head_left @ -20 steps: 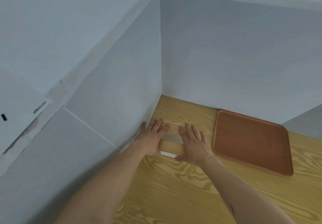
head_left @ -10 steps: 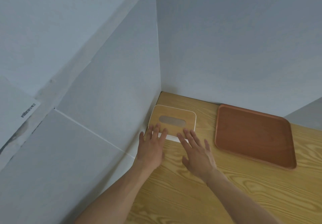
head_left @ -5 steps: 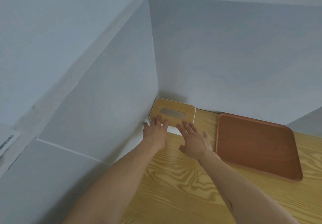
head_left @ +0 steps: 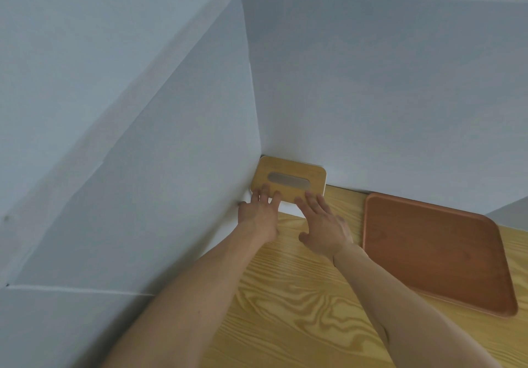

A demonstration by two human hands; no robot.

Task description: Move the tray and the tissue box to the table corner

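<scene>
— So where do we see the tissue box (head_left: 288, 179)?
— Tucked into the table's (head_left: 300, 304) far-left corner, against both walls. Our left hand (head_left: 258, 213) and right hand (head_left: 323, 226) lie flat, fingers spread, fingertips on its near edge, gripping nothing.
— And the wooden tray (head_left: 434, 250)?
— Along the far edge, right of the box.

One head-worn wide-angle view looks forward and down from close above the counter (head_left: 300, 310), facing the wall corner (head_left: 251, 96) at 12 o'clock; forearms enter from 6 o'clock.
</scene>
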